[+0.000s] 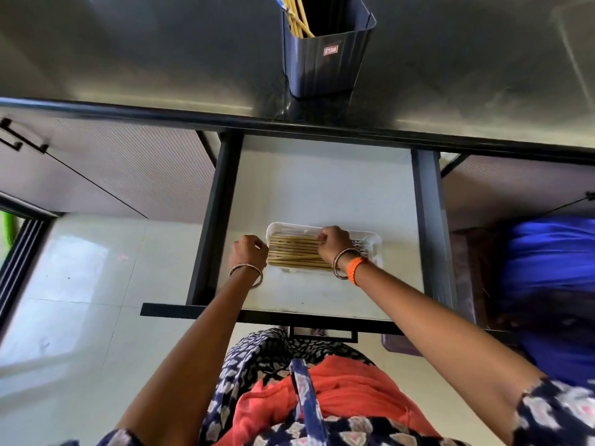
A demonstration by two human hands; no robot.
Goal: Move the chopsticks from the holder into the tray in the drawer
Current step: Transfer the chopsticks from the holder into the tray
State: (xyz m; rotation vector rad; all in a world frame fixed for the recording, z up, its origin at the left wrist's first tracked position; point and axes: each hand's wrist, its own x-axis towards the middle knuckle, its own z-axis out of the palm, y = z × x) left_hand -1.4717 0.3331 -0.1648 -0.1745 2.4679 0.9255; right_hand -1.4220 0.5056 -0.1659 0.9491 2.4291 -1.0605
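Two surfaces dominate the view: a dark glossy tabletop (161, 53) across the top, and below its front edge an open drawer (322, 188) with black side rails and a pale floor; pale tiled floor (80, 284) lies at 8 o'clock, a ribbed cabinet front (128, 169) at 10 o'clock, a blue bundle (547, 268) at 3 o'clock, blurred.

Holder (325, 56), dark blue and ribbed, stands upright on the tabletop at 12 o'clock, a small red label on its near face; a few yellow chopsticks in the holder (297, 20) lean against its left wall, tops cut off by the frame edge.

White tray (370, 239) sits on the drawer floor toward the near half, just right of the left rail; chopsticks in the tray (293, 252) lie flat, side by side, running 9 to 3 o'clock, one or two slightly crossed; the tray's right part is hidden by the wrist.

Left hand (248, 252) curled at the tray's left end, fingers bent inward at the chopstick tips; contact cannot be told; bangle on the wrist.

Right hand (335, 243) loosely fisted over the tray's middle, fingertips (322, 236) pressing onto the upper chopsticks; bangle and orange band (355, 268) on the wrist; whether it pinches one cannot be told.
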